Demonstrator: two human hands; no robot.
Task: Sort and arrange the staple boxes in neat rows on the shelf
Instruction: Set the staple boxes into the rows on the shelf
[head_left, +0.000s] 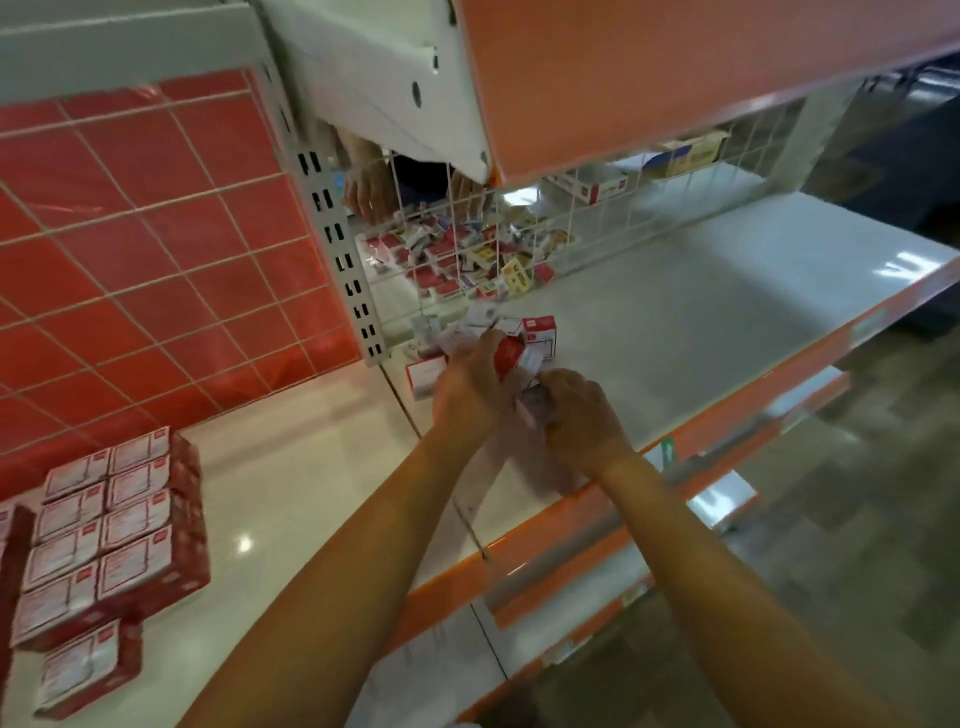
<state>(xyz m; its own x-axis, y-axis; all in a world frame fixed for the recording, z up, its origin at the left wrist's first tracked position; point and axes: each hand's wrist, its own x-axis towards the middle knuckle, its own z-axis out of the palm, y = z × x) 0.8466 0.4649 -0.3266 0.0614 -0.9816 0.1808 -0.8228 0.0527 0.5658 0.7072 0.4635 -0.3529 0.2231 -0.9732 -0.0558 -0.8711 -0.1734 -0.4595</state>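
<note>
A red box (511, 353) is gripped by the left hand (470, 389), the fingers curled round it, above the back left corner of the shelf (701, 312). The right hand (582, 421) is curled over something pale and blurred just beside it; whether that thing is gripped cannot be told. Far to the left, by the front edge, a block (104, 535) of boxes is already set in neat rows. A loose pile (467, 254) is seen behind the grid (597, 208) at the back edge, and a small heap (537, 332) lies under the hands. Much sorting seems left to be done.
</note>
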